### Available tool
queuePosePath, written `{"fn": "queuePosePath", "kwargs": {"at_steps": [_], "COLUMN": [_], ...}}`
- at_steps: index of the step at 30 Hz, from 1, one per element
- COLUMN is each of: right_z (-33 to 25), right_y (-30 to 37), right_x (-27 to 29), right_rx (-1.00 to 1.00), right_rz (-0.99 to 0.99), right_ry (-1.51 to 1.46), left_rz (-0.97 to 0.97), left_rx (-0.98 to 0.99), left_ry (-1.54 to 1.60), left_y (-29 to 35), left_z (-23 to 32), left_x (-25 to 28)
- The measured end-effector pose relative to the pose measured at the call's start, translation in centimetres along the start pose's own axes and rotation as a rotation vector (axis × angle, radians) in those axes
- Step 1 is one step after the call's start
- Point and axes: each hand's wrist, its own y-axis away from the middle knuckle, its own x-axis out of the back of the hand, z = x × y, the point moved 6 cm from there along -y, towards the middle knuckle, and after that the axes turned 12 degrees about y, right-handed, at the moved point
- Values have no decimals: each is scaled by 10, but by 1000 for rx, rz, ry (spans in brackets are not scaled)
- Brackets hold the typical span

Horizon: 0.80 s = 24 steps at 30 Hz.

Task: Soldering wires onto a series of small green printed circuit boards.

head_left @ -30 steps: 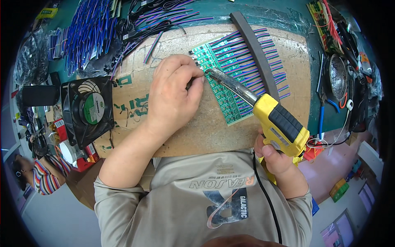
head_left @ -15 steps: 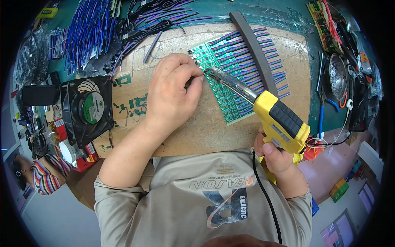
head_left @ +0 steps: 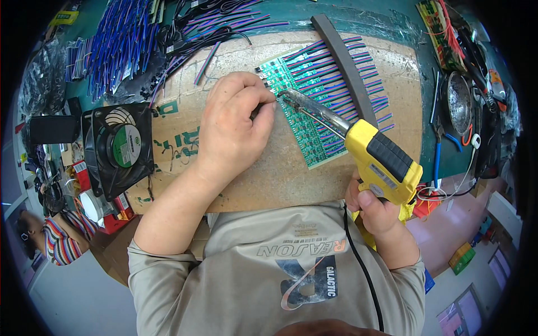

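Observation:
My right hand (head_left: 376, 211) is wrapped round the handle of a yellow and black soldering gun (head_left: 386, 162). Its dark metal tip reaches the left edge of a green circuit board panel (head_left: 307, 134), close to the fingertips of my left hand (head_left: 235, 126). Those fingers are pinched together at the panel's edge; what they grip is hidden. Striped multi-strand wires (head_left: 319, 78) fan out rightward from the panel in a row. Across the wires lies a dark grey bar (head_left: 347, 67). Panel, wires and bar rest on a worn brown board (head_left: 252, 185).
A black fan (head_left: 120, 148) stands at the left of the brown board. Bundles of blue wires (head_left: 120, 50) and black cables are heaped at the back left. To the right lie a round metal bowl (head_left: 458, 103) and blue-handled pliers (head_left: 439, 145). Another person (head_left: 64, 238) is at lower left.
Almost nothing differs. The soldering gun's tip and the fingers of my left hand have shifted only very slightly at the panel's left edge.

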Motion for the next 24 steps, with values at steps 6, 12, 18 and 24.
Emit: {"fn": "queuePosePath", "kwargs": {"at_steps": [6,12,18,24], "right_z": [-1,6,3,1], "right_y": [0,4,4,2], "right_x": [-1,4,4,2], "right_rx": [20,12,32,24], "right_rz": [11,-95,-148,20], "right_ry": [9,-17,-20,-16], "left_rz": [-1,-3,-2,5], "left_rx": [-9,-5,2,1], "left_ry": [-7,-8,12,34], "left_y": [0,-1,-1,0], "left_z": [0,1,0,-2], "left_x": [0,0,-1,-2]}}
